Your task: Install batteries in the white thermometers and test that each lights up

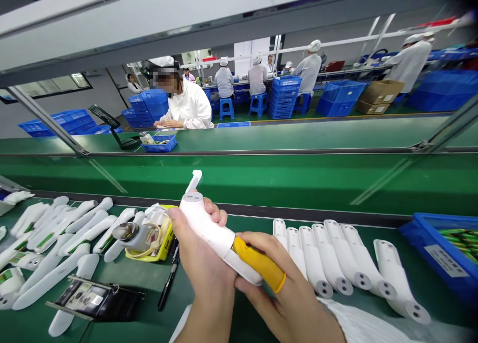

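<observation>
My left hand (209, 263) is wrapped round the curved body of a white handheld device (209, 226), its head tilted up and away from me. Two dark round spots show on the head's end face, and a small white arm-like piece (193, 180) sticks up behind it. My right hand (274, 276), with a yellow finger cot (259, 263) on one finger, grips the device's lower end between thumb and fingers. A seam crosses the body near that finger. To the right, several similar white devices (338, 256) lie side by side on the green bench.
White shells (61, 233) crowd the left side, some with green boards. Nearby are a yellow tray (157, 248) with a metal-topped bottle (132, 236), a black pen (170, 278) and a black-and-metal fixture (99, 300). A blue bin (436, 261) stands right. Opposite sits a co-worker (190, 104).
</observation>
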Available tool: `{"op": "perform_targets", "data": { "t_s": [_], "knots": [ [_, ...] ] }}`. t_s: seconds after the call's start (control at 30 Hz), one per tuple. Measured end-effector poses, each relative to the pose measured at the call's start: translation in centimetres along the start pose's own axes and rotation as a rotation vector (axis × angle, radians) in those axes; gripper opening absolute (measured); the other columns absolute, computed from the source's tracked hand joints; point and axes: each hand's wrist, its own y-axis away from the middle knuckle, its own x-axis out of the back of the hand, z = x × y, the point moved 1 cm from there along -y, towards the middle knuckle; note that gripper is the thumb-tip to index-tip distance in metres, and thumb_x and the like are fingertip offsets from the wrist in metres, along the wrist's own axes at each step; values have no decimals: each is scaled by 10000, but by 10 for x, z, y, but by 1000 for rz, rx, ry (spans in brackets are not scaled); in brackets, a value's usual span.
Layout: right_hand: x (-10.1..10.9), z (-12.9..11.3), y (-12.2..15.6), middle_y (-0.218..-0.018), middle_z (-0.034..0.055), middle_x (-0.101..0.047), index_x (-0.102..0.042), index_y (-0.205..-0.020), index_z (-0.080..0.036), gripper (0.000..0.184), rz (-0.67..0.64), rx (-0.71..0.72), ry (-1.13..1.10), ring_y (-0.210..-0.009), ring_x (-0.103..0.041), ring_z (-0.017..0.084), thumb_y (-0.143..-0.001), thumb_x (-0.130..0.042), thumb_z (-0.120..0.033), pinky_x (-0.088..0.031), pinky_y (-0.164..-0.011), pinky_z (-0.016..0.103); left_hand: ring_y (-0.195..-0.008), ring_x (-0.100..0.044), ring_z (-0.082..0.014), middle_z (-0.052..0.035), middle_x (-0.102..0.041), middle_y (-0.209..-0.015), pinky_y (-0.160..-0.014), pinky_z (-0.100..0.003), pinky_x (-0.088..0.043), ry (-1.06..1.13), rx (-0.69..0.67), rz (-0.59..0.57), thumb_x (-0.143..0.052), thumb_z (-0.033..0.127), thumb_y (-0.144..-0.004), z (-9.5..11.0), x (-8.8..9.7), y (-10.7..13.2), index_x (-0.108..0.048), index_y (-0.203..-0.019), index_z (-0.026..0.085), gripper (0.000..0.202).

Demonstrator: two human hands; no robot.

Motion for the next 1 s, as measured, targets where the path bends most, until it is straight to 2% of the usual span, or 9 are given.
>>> {"op": "perform_targets", "data": {
  "t_s": [0.07,0.13,0.2,0.27,0.47,0.6,0.7,0.87,1.0],
  "knots": [
    [0,8,-1,-1174,48,-579,-395,-1254,-274,310,54,-14,63,-1074,-575,184,-948,-448,-283,-510,-906,303,-595,-541,-84,-15,-554,-707,-556,-163,-487,-49,-19,-144,-329,531,-922,-1,1,0,-601,-926,166,456],
    [6,15,-2,-1097,44,-619,-414,-1254,-270,294,101,-81,99,-986,-611,191,-959,-420,-280,-526,-850,328,-813,-624,-147,-71,-631,-887,-692,-223,-530,-124,48,-367,-335,556,-908,-3,0,2,-618,-1035,169,495],
    [15,19,-2,-926,10,-653,-448,-1224,-272,261,102,-175,28,-793,-634,160,-968,-404,-290,-537,-712,285,-987,-619,-212,-104,-638,-1073,-772,-277,-536,-225,144,-579,-434,477,-906,-4,-1,4,-615,-1104,174,405],
    [25,20,-2,-794,-18,-645,-489,-1174,-262,226,35,-231,-103,-644,-604,127,-973,-398,-313,-504,-598,240,-1000,-625,-225,-100,-644,-1109,-767,-280,-541,-336,185,-689,-531,341,-883,-5,-1,6,-618,-1103,177,287],
    [45,11,-4,-771,-5,-626,-552,-1005,-221,204,-56,-272,-273,-661,-585,111,-963,-418,-370,-448,-569,210,-912,-660,-185,-55,-683,-999,-732,-244,-548,-398,168,-693,-581,284,-861,-5,1,8,-600,-1095,205,248],
    [47,8,-7,-721,4,-604,-552,-952,-197,297,-195,-365,-475,-596,-553,100,-959,-397,-450,-418,-506,198,-930,-642,-185,-43,-677,-1000,-814,-258,-531,-282,321,-888,-708,421,-738,-9,8,-4,-627,-1110,221,430],
    [45,8,-8,-707,21,-587,-565,-870,-169,385,-283,-422,-565,-571,-528,92,-943,-396,-507,-393,-479,192,-965,-602,-178,-20,-644,-967,-986,-306,-442,-194,305,-981,-752,487,-659,-13,12,-13,-658,-995,210,446],
    [45,7,-6,-743,27,-582,-564,-1000,-165,397,-343,-413,-548,-608,-542,113,-932,-404,-522,-446,-524,208,-936,-583,-180,-7,-594,-864,-1108,-407,-302,-164,265,-1033,-734,515,-666,-14,10,-15,-654,-909,188,414],
    [56,7,-5,-814,31,-632,-583,-1074,-211,347,-297,-264,-360,-694,-582,149,-935,-422,-484,-486,-587,234,-925,-612,-190,-26,-642,-894,-1099,-437,-311,-165,309,-1006,-713,532,-680,-14,10,-12,-666,-951,187,441]
  ]
}}
